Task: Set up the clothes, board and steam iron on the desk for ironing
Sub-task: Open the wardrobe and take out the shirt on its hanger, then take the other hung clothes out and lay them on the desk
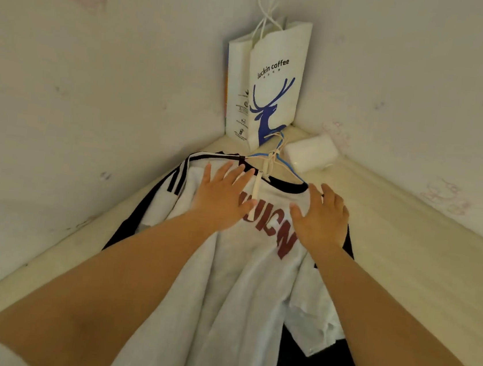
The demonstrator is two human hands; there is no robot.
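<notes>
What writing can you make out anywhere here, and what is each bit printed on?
"luckin coffee": dark letters on the white paper bag standing in the corner, above a blue deer logo.
"UICN": dark red letters on the chest of the white T-shirt; the left hand covers the start of the word, so it may be longer.
Small print and symbols on the bag's narrow side: too small to read.
Tiny line under "luckin coffee": unreadable.

paper bag upright in corner | white packet beside it

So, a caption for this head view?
Both open hands flatten a white T-shirt with red lettering on a cream desk.
</notes>
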